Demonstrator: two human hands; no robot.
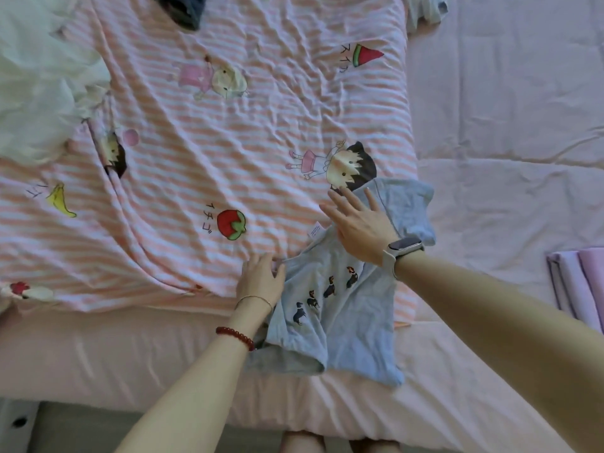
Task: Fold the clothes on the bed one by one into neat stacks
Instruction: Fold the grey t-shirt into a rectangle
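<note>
The blue shirt: keep your right hand flat on it, fingers spread, while your left hand pinches its edge and pulls it smooth.

Just 1 view: head-worn, wide-angle, looking forward and steeply down from the near edge of the bed, close above hands and striped blanket, edges bowed
</note>
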